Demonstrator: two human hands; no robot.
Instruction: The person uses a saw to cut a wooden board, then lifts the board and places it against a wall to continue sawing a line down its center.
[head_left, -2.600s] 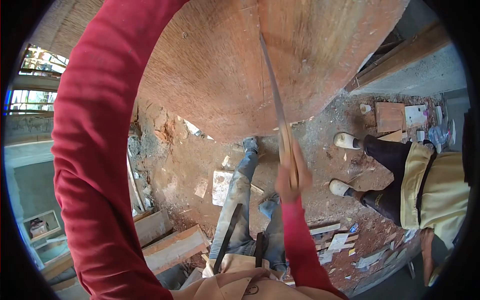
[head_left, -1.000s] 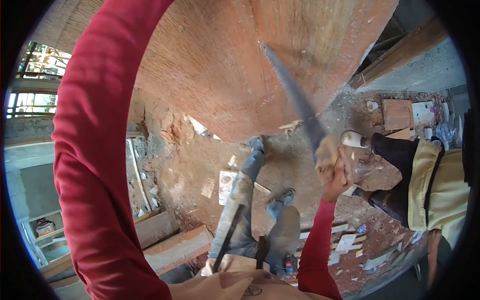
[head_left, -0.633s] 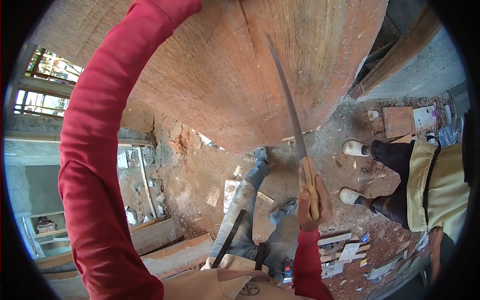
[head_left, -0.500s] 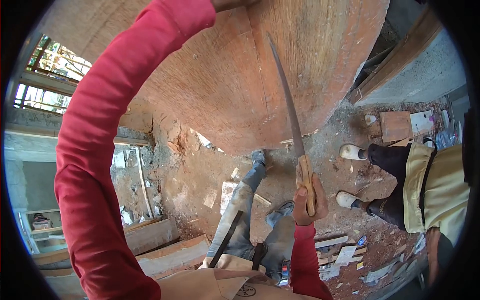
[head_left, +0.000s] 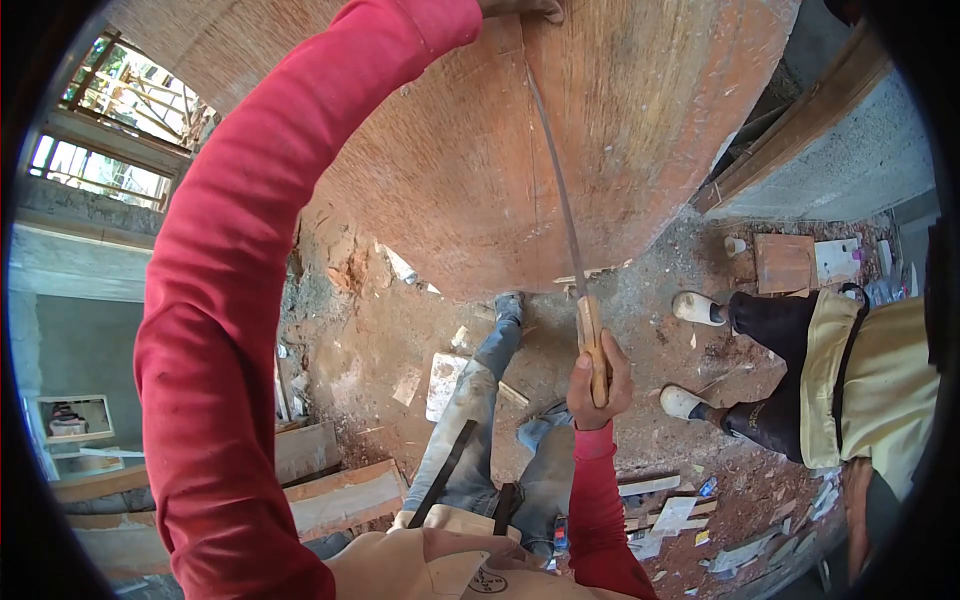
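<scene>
My right hand is wrapped round the wooden handle of a handsaw. Its long, narrow blade points away from me over a large reddish-brown plywood sheet. The blade shows nearly edge-on, and its far end meets a thin dark line running down the sheet. At the top edge of the view, my left hand rests on the plywood near that line, fingers extended, with part of it out of frame. The left sleeve arches over the sheet's left side.
A person in a yellow top stands close on the right, shoes near the sheet. Planks lie at lower left; wood scraps litter the dirt floor at lower right. A concrete block wall borders the upper right.
The saw has swung left and turned edge-on, its tip now at the line in the plywood. My right hand moved slightly left and up; more of my left hand shows.
</scene>
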